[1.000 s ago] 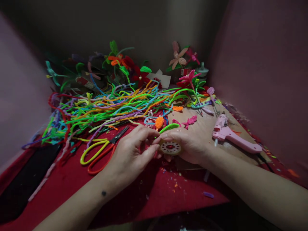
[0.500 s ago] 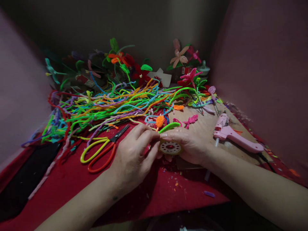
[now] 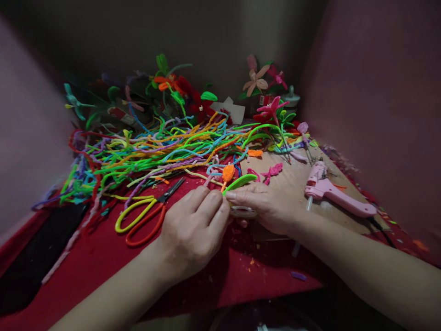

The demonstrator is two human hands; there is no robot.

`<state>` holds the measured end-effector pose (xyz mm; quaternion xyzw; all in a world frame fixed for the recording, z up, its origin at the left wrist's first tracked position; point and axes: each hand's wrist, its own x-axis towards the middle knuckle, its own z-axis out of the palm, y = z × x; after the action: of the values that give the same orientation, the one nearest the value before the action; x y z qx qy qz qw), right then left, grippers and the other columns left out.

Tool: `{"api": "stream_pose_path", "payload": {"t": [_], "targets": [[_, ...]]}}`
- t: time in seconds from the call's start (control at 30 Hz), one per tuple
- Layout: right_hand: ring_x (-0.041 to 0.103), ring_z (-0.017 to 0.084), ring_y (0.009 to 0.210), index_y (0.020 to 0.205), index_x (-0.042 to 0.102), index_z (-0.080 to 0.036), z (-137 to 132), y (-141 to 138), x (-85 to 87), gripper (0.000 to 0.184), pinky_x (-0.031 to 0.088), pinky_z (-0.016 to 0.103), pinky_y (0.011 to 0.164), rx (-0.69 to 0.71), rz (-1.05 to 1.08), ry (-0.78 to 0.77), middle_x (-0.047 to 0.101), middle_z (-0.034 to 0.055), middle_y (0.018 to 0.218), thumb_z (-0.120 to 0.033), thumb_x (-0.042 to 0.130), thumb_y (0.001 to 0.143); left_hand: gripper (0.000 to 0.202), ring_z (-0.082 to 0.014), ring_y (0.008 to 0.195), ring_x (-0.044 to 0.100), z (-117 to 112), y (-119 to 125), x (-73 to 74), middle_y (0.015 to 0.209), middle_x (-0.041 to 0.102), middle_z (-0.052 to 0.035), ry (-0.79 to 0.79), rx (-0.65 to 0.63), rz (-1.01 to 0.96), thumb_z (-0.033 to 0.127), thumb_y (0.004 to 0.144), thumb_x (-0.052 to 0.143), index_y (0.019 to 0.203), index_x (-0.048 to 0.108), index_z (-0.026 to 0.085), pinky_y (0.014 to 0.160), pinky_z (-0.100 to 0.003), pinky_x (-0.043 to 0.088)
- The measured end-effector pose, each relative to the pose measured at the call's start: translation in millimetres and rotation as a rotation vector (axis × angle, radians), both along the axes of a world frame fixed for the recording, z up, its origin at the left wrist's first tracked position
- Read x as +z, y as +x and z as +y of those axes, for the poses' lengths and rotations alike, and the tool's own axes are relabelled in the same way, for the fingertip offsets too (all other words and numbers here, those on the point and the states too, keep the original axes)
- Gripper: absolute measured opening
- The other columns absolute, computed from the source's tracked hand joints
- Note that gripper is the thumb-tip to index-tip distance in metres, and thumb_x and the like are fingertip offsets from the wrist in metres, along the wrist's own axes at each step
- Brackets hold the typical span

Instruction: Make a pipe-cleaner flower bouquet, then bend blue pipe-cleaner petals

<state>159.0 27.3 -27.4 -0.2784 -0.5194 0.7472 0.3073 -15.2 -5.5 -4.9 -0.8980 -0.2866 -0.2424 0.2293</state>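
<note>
My left hand (image 3: 196, 225) is closed, its curled fingers at the base of an orange pipe-cleaner bud (image 3: 228, 173); the lower stem is hidden by the fingers. Touching it from the right, my right hand (image 3: 268, 204) pinches a bright green pipe-cleaner leaf (image 3: 243, 181) near its base, thumb on top. Under that thumb a roll of tape on a pale, holed spool (image 3: 243, 211) shows edge-on, held in the right palm and fingers. Bud and leaf rise side by side between the hands.
Scissors (image 3: 151, 216) with yellow and red handles lie left of my hands, beside a black flat object (image 3: 41, 257). Behind is a heap of coloured pipe cleaners (image 3: 165, 147). A pink glue gun (image 3: 337, 193) rests on a board (image 3: 292, 177) at right. Finished flowers (image 3: 257, 82) stand behind.
My left hand has rolled over, its fingers curling in closer to the right hand. The spool has tipped from showing its round face to nearly edge-on.
</note>
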Motion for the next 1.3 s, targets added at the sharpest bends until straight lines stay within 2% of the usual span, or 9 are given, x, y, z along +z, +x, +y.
{"api": "stream_pose_path", "payload": {"t": [0.13, 0.23, 0.4, 0.5, 0.67, 0.8, 1.03, 1.2, 1.3], "targets": [[0.038, 0.007, 0.052, 0.066, 0.055, -0.014, -3, 0, 5.0, 0.035, 0.032, 0.022, 0.050, -0.055, -0.106, 0.185, 0.045, -0.0032, 0.058, -0.043, 0.052, 0.086, 0.006, -0.0198, 0.071, 0.053, -2, 3, 0.8, 0.075, 0.061, -0.0099, -0.017, 0.044, -0.033, 0.010, 0.079, 0.054, 0.079, 0.059, 0.013, 0.065, -0.033, 0.047], [0.049, 0.009, 0.062, 0.073, 0.060, -0.015, -6, 0, 11.0, 0.030, 0.040, 0.023, 0.060, -0.115, -0.151, 0.362, 0.054, -0.0009, 0.066, -0.037, 0.048, 0.089, 0.007, -0.0180, 0.069, 0.051, -5, 7, 5.7, 0.073, 0.057, -0.0077, -0.251, 0.103, -0.213, 0.013, 0.078, 0.051, 0.075, 0.057, 0.014, 0.062, -0.031, 0.044], [0.056, 0.018, 0.088, 0.105, 0.060, -0.015, -12, 0, 13.7, 0.024, 0.044, 0.034, 0.082, -0.341, -0.334, 1.018, 0.063, 0.0078, 0.093, -0.028, 0.047, 0.089, 0.014, -0.0083, 0.047, 0.037, -3, 10, 17.7, 0.054, 0.044, 0.0030, -1.320, 0.282, -0.842, 0.024, 0.074, 0.053, 0.062, 0.049, 0.017, 0.044, -0.023, 0.030], [0.055, 0.020, 0.086, 0.116, 0.053, -0.011, -13, 2, 12.0, 0.030, 0.046, 0.039, 0.080, -0.423, -0.354, 1.310, 0.063, 0.0117, 0.094, -0.023, 0.044, 0.090, 0.019, -0.0050, 0.043, 0.022, 2, 9, 20.3, 0.049, 0.029, 0.0067, -1.921, 0.154, -1.175, 0.023, 0.066, 0.056, 0.055, 0.041, 0.018, 0.038, -0.018, 0.018], [0.055, 0.019, 0.096, 0.117, 0.050, -0.015, -16, 3, 11.9, 0.030, 0.048, 0.038, 0.083, -0.406, -0.219, 1.354, 0.061, 0.0115, 0.101, -0.019, 0.042, 0.089, 0.007, -0.0034, 0.044, 0.020, 6, 12, 16.0, 0.055, 0.032, 0.0047, -2.326, 0.011, -1.380, 0.017, 0.056, 0.054, 0.057, 0.047, 0.016, 0.036, -0.017, 0.013], [0.057, 0.018, 0.092, 0.106, 0.055, -0.016, -18, 1, 15.1, 0.023, 0.049, 0.037, 0.080, -0.409, -0.201, 1.399, 0.062, 0.0105, 0.096, -0.015, 0.045, 0.085, 0.007, -0.0036, 0.041, 0.023, 4, 18, 9.8, 0.050, 0.032, 0.0063, -2.197, 0.072, -1.316, 0.016, 0.057, 0.053, 0.058, 0.046, 0.017, 0.036, -0.017, 0.016], [0.056, 0.019, 0.094, 0.101, 0.059, -0.014, -19, 19, 21.9, 0.020, 0.048, 0.035, 0.081, -0.322, -0.433, 1.419, 0.063, 0.0116, 0.099, -0.016, 0.044, 0.088, 0.017, -0.0092, 0.057, 0.046, 13, -3, 25.4, 0.063, 0.054, 0.0033, -1.192, 0.324, -0.783, 0.032, 0.075, 0.057, 0.070, 0.057, 0.016, 0.054, -0.021, 0.037], [0.054, 0.023, 0.094, 0.095, 0.061, -0.012, -22, 45, 7.7, 0.022, 0.046, 0.042, 0.084, -0.258, -0.758, 1.370, 0.063, 0.0133, 0.095, -0.028, 0.048, 0.090, 0.021, -0.0133, 0.053, 0.049, 12, -20, 15.2, 0.058, 0.057, 0.0017, -1.127, 0.464, -0.165, 0.038, 0.077, 0.056, 0.067, 0.058, 0.019, 0.051, -0.024, 0.034], [0.052, 0.026, 0.098, 0.089, 0.063, -0.012, -23, 53, -0.3, 0.022, 0.044, 0.046, 0.087, -0.222, -0.898, 1.367, 0.061, 0.0161, 0.104, -0.031, 0.052, 0.087, 0.017, -0.0155, 0.056, 0.052, 11, -19, 3.2, 0.061, 0.061, -0.0015, -1.035, 0.519, -0.017, 0.033, 0.076, 0.057, 0.067, 0.059, 0.019, 0.053, -0.026, 0.033]]}}
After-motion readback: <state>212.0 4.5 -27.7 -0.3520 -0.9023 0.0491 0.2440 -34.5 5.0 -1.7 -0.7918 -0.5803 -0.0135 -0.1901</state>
